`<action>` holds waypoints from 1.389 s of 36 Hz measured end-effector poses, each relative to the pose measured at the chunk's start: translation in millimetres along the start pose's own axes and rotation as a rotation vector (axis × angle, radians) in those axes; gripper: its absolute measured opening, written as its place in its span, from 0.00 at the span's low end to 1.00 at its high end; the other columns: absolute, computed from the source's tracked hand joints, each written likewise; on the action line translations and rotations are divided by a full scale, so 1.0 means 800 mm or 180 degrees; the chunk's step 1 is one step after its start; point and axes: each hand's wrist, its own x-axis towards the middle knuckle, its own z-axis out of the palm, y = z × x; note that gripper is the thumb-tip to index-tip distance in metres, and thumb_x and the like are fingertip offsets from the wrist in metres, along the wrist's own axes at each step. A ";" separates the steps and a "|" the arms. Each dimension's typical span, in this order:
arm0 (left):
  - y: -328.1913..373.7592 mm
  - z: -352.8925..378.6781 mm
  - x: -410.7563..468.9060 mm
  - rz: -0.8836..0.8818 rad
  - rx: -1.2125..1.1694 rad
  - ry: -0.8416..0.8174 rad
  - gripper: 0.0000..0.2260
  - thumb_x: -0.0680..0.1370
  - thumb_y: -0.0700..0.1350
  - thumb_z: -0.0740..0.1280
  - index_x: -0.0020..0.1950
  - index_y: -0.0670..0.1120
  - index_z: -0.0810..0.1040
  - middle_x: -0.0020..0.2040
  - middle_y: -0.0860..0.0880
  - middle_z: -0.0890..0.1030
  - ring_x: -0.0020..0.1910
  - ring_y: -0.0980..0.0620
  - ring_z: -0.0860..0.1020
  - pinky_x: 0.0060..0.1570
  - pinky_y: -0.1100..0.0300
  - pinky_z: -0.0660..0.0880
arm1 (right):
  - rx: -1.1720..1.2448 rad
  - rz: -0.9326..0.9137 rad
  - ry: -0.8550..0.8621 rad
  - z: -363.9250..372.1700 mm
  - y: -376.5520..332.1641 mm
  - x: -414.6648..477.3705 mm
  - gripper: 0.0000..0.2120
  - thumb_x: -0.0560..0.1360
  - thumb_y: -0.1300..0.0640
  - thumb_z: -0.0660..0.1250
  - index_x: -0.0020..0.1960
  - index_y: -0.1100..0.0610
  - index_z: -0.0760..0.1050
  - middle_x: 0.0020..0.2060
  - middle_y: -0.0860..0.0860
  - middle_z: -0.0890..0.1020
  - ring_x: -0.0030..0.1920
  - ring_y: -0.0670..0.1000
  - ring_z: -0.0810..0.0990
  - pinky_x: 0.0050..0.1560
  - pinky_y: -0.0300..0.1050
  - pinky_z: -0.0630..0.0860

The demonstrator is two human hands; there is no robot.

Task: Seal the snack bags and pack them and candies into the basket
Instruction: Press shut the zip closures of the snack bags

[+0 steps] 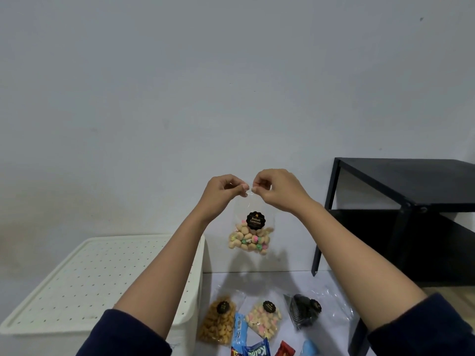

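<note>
Head view: a person holds a clear snack bag (253, 235) up in the air in front of a plain pale wall. The left hand (224, 190) and the right hand (278, 189) sit close together at the bag's top edge, each with thumb and fingertips pinching the thin film and the other fingers curled in. The bag hangs freely below them, with pastel biscuits settled at the bottom and a round black label on the front. Whether its mouth is closed is too fine to tell.

Below, on the white surface (270, 283), lie an orange snack bag (218, 322), a pink-and-cream biscuit bag (264, 319) and a dark snack bag (305, 312), with wrapped candies (257, 349) nearest the camera. A white perforated container (97, 281), probably the basket, stands to the left. A black rack (411, 214) stands to the right.

The likely risk: the film is slippery and held only at its edge. If one pinch slips, the bag could tilt or drop, and an unsealed mouth would spill biscuits. Uneven pressing could also leave a gap in the seal.
</note>
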 end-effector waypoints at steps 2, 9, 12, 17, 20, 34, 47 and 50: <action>0.000 -0.001 0.002 0.0022 -0.0016 0.0064 0.03 0.75 0.40 0.69 0.41 0.43 0.80 0.39 0.44 0.82 0.42 0.50 0.80 0.53 0.56 0.74 | 0.0196 0.0143 -0.0009 -0.005 0.005 0.000 0.06 0.72 0.49 0.68 0.39 0.49 0.77 0.38 0.42 0.80 0.42 0.47 0.78 0.52 0.46 0.69; -0.004 -0.003 0.006 0.0011 -0.0261 0.0406 0.05 0.76 0.39 0.66 0.40 0.44 0.78 0.37 0.47 0.80 0.36 0.60 0.79 0.41 0.72 0.72 | 0.0634 0.0447 0.0045 -0.017 0.034 -0.001 0.07 0.72 0.53 0.70 0.36 0.49 0.77 0.36 0.47 0.80 0.41 0.51 0.78 0.51 0.54 0.75; -0.006 0.002 0.009 -0.0028 -0.0284 0.0424 0.06 0.77 0.39 0.64 0.41 0.45 0.78 0.39 0.50 0.80 0.36 0.61 0.79 0.41 0.70 0.72 | 0.0622 0.0402 0.0142 -0.012 0.034 0.001 0.07 0.73 0.55 0.69 0.37 0.50 0.77 0.33 0.46 0.78 0.41 0.52 0.77 0.50 0.51 0.74; -0.010 0.008 0.010 0.0002 -0.0159 0.0283 0.02 0.75 0.41 0.68 0.43 0.44 0.81 0.39 0.51 0.81 0.35 0.65 0.77 0.41 0.73 0.71 | 0.0936 0.0399 0.0194 -0.009 0.035 0.003 0.04 0.72 0.57 0.71 0.39 0.54 0.80 0.35 0.49 0.80 0.39 0.48 0.76 0.44 0.42 0.72; -0.016 0.007 0.011 0.0033 -0.0001 0.0368 0.02 0.74 0.43 0.71 0.43 0.45 0.81 0.40 0.53 0.82 0.40 0.62 0.78 0.47 0.66 0.72 | 0.1196 0.0423 0.0024 -0.011 0.033 0.000 0.03 0.71 0.57 0.72 0.40 0.55 0.81 0.37 0.50 0.82 0.37 0.44 0.76 0.41 0.36 0.72; -0.037 -0.005 0.004 -0.0072 -0.0185 0.0092 0.04 0.73 0.40 0.72 0.44 0.40 0.83 0.37 0.46 0.81 0.36 0.60 0.78 0.42 0.70 0.75 | 0.0821 0.0787 -0.0130 0.000 0.043 0.001 0.06 0.70 0.57 0.73 0.35 0.56 0.79 0.31 0.49 0.81 0.32 0.45 0.74 0.36 0.40 0.70; -0.046 -0.031 -0.011 -0.0348 -0.0340 0.0144 0.03 0.73 0.43 0.71 0.44 0.44 0.82 0.37 0.50 0.84 0.39 0.57 0.83 0.39 0.68 0.72 | 0.1072 0.0674 -0.0269 0.012 0.035 0.000 0.03 0.73 0.62 0.68 0.40 0.58 0.79 0.34 0.48 0.78 0.38 0.47 0.76 0.40 0.38 0.70; -0.051 -0.032 -0.015 -0.0317 -0.0356 0.0286 0.02 0.72 0.42 0.72 0.41 0.45 0.82 0.34 0.51 0.84 0.38 0.56 0.83 0.37 0.71 0.72 | 0.0899 0.0621 -0.0383 0.018 0.034 -0.002 0.05 0.73 0.58 0.68 0.38 0.52 0.77 0.35 0.44 0.78 0.38 0.48 0.76 0.39 0.40 0.70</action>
